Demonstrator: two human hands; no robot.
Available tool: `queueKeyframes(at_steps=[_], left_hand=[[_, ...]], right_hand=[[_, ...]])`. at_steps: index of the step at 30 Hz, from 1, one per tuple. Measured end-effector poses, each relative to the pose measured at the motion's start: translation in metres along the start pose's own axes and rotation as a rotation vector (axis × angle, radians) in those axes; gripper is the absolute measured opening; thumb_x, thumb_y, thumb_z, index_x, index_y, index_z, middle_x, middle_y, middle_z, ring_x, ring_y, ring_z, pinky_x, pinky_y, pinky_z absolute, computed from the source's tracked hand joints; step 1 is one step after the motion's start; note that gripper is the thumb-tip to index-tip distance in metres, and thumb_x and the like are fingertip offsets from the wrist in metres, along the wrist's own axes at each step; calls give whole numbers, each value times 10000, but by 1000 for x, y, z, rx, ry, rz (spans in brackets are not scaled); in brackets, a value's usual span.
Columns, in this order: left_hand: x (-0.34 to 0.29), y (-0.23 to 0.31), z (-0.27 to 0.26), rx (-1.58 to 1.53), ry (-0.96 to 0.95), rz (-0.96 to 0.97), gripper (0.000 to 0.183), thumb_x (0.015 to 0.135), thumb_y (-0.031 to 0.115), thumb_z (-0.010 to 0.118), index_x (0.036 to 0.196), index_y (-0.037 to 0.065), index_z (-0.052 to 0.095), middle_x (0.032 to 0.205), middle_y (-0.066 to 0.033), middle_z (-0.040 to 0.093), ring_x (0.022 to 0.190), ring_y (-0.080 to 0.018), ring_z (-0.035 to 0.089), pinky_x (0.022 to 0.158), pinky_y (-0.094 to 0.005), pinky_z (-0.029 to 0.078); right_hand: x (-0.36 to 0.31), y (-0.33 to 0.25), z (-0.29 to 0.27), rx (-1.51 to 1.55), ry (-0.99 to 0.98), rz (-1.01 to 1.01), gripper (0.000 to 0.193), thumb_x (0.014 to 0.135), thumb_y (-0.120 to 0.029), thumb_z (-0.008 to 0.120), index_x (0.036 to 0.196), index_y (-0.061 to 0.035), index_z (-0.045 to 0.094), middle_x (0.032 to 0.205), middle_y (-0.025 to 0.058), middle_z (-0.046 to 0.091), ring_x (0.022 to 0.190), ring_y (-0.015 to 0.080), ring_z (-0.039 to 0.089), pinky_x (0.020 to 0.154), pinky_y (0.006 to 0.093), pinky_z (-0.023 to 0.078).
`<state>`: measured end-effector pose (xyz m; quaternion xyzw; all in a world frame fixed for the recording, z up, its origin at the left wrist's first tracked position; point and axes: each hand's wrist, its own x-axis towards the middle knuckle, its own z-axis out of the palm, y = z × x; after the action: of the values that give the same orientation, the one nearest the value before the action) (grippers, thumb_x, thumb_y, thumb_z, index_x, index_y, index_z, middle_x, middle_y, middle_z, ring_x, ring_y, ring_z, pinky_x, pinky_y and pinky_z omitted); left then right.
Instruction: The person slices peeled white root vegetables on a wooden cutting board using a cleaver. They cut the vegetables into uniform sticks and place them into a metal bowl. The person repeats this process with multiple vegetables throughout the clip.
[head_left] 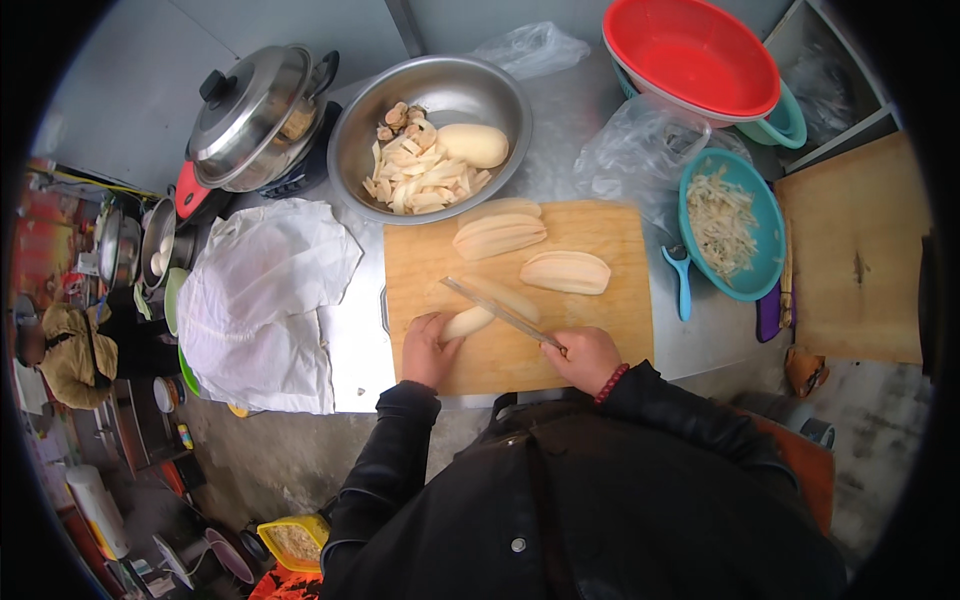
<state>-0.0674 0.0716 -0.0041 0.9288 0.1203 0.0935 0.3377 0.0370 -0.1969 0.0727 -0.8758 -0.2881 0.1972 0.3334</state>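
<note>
My left hand (pixel 428 350) is closed on a pale, peeled piece of root that looks like lotus root (pixel 466 323), holding it against the wooden cutting board (pixel 620 340). My right hand (pixel 585 360) grips the handle of a knife (pixel 496 306). Its blade slants to the upper left, across or right beside the root; exact contact cannot be made out. Farther up the board lie grooved lengthwise slices (pixel 500 234), with another slice (pixel 566 271) to their right. Behind the board a steel bowl (pixel 348 150) holds cut strips (pixel 425 178), a whole peeled root (pixel 473 145) and brownish end pieces.
Right of the board are a blue peeler (pixel 680 285) and a turquoise basin (pixel 764 275) of pale shreds. A red basin (pixel 690 55) and plastic bags (pixel 640 155) sit behind. On the left are a white cloth (pixel 265 290) and a lidded steel pot (pixel 250 120).
</note>
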Motion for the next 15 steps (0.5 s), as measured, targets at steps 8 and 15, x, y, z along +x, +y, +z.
queueKeyframes(at_steps=[8, 15], left_hand=[[-18, -6, -5, 25, 161, -119, 401, 717, 75, 843, 1091, 57, 698, 1127, -143, 666, 1107, -343, 604, 956, -413, 497], [-26, -18, 0, 32, 156, -142, 346, 748, 104, 824, 1072, 69, 711, 1143, -138, 666, 1092, -342, 608, 944, -408, 505]], right_hand=[[-5, 0, 3, -95, -84, -22, 276, 929, -313, 607, 793, -90, 695, 705, 166, 649, 698, 390, 638, 633, 518, 494], [-3, -5, 13, -123, -120, -79, 266, 928, -301, 602, 793, -93, 700, 695, 169, 651, 675, 393, 643, 628, 522, 499]])
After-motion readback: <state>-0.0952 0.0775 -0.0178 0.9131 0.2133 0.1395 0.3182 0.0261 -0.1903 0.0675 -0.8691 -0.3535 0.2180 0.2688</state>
